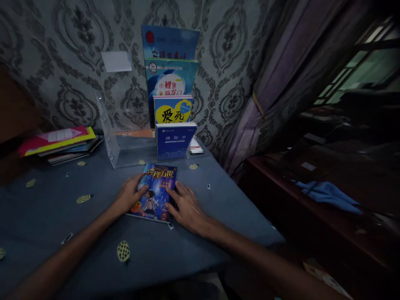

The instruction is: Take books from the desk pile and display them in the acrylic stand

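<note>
Head view: glossy dark-blue paperback with cartoon cover (152, 203) being steadied on blue pineapple-print cloth (100, 237), at six o'clock from clear plastic tiered rack (113, 155). Nine-o'clock edge being touched by bare left hand (129, 195), thumb on cover; whether clamped cannot be told. Three-o'clock edge being overlapped by bare right hand (188, 209), digits spread apart. Paperback being judged light, flexible, slightly slippery; best gripped along long edges.
</note>
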A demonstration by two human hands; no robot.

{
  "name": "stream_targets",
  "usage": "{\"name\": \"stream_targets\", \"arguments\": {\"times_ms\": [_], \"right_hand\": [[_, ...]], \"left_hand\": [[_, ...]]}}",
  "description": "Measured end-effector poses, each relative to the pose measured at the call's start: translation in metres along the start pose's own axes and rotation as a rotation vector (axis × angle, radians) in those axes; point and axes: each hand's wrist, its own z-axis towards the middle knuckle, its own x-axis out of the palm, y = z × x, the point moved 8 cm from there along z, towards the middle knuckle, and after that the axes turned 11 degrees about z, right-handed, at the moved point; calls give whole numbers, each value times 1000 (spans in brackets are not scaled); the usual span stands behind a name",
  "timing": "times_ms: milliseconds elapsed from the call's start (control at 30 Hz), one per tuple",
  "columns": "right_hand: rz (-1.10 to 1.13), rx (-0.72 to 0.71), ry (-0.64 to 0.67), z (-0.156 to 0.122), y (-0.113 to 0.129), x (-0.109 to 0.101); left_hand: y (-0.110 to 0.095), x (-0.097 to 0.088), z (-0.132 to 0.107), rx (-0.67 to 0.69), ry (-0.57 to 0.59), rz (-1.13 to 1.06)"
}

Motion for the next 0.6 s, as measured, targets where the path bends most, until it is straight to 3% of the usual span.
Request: {"name": "stream_targets", "arguments": {"times_ms": [133, 233, 333, 500, 600], "right_hand": [[58, -12, -31, -4, 0, -4], [130, -12, -40, -7, -6, -5], [267, -24, -93, -7, -18, -6], [620, 16, -254, 3, -49, -13], [915, 63, -200, 16, -65, -14]], "left_hand": [[26, 3, 2, -402, -50, -578], [24, 21, -5, -630, 86, -874], [6, 25, -8, -637, 165, -1014], [-18, 13, -7, -576, 120, -1110], [-28, 11, -2, -530, 129, -1104]]}}
